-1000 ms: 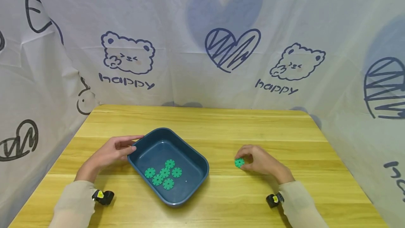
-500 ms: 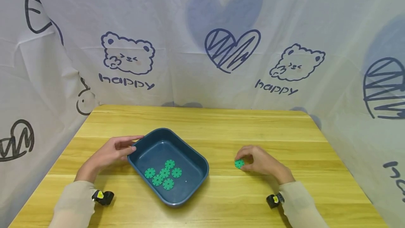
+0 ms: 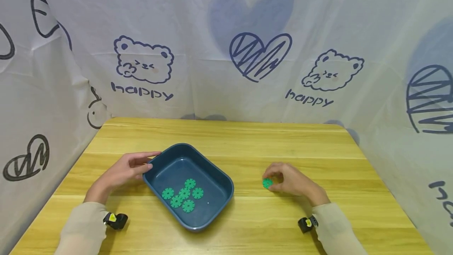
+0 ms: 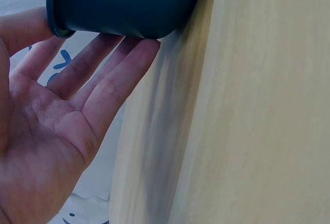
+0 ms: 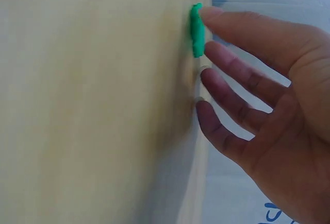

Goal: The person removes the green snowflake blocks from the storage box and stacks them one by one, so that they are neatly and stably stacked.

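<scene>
A dark blue plastic basin (image 3: pixel 212 168) stands turned at an angle on the table. My left hand (image 3: pixel 124 171) grips its left corner, thumb over the rim and fingers against the outer wall. The left wrist view shows those fingers (image 4: pixel 118 90) at the wall's underside. Several green notched plastic discs (image 3: pixel 188 206) lie together inside the basin, some overlapping. To the right, my right hand (image 3: pixel 291 178) pinches another green notched disc (image 3: pixel 267 183) by its edge, low over the table. In the right wrist view this disc (image 5: pixel 197 31) appears edge-on at the thumb and fingertips.
The wooden table (image 3: pixel 244 231) has a pale printed cloth (image 3: pixel 209 85) hung behind it and along both sides. Black wrist cameras (image 3: pixel 116 221) sit on both forearms. Bare wood lies between the basin and my right hand.
</scene>
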Tool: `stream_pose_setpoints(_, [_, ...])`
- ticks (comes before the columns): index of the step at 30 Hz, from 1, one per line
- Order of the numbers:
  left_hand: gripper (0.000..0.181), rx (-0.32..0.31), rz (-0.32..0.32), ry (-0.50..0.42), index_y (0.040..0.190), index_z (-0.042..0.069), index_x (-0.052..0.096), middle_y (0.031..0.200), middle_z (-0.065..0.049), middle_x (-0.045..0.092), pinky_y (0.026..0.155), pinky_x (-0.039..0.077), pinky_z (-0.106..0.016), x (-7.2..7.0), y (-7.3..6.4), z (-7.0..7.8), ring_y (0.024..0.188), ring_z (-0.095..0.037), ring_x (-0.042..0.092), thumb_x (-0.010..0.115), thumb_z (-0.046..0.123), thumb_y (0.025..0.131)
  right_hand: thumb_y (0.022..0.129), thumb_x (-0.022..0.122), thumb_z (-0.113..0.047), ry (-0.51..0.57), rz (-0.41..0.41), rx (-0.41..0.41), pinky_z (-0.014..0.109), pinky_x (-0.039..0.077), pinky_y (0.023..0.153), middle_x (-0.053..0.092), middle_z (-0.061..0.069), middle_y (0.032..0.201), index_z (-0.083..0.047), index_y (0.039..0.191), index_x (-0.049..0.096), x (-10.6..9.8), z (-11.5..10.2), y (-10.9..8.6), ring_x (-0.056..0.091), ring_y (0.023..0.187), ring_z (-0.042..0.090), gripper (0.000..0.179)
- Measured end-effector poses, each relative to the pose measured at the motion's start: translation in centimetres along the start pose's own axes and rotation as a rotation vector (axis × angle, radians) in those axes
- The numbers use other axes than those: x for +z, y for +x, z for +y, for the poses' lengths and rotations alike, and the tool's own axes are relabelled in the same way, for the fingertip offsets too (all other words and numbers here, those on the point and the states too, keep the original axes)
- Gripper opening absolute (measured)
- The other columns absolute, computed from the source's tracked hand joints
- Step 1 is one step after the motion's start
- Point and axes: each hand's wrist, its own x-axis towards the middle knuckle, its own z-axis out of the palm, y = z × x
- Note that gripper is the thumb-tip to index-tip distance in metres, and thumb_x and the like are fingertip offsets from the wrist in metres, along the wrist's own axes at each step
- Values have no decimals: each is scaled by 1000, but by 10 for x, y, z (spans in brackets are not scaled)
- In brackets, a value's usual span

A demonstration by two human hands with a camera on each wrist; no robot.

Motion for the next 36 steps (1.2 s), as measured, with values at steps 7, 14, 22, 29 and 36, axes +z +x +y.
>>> stream_pose_setpoints(7, [51, -4, 3, 8, 152, 3, 50, 153, -30, 49, 82, 63, -32, 0, 0, 0, 110, 3, 62, 60, 20, 105, 90, 80, -18, -26, 32, -8, 46, 56, 99, 70, -3, 122, -16, 117, 75, -8, -13, 8, 65, 114, 23, 28])
stream_pose_setpoints(14, [51, -11, 1, 12, 152, 4, 50, 154, -29, 48, 84, 63, -33, 1, 0, 0, 118, -14, 64, 60, 20, 105, 88, 81, -11, -39, -9, -6, 45, 58, 97, 73, -2, 117, -16, 112, 76, -10, -18, 9, 67, 110, 23, 24])
stream_pose_setpoints(22, [51, -25, -4, 8, 153, 4, 49, 155, -30, 47, 84, 63, -34, 0, -1, 1, 125, -32, 62, 60, 20, 105, 84, 82, -3, -28, -59, 8, 40, 58, 97, 72, -4, 116, -18, 110, 77, -5, -9, 6, 66, 108, 19, 31])
stream_pose_setpoints(29, [52, -27, -9, -3, 153, 4, 48, 155, -31, 46, 84, 63, -34, 0, -2, 2, 123, -25, 62, 60, 20, 105, 83, 83, -2, -29, -61, -13, 38, 59, 94, 72, -2, 115, -16, 113, 77, -3, -6, 6, 65, 105, 17, 33])
stream_pose_setpoints(36, [52, -34, 2, 12, 153, 4, 49, 154, -30, 47, 82, 62, -33, 0, -2, 5, 127, -35, 59, 60, 20, 105, 84, 83, -4, -34, -62, -2, 38, 59, 94, 72, -2, 115, -17, 113, 77, -3, -7, 6, 65, 106, 18, 32])
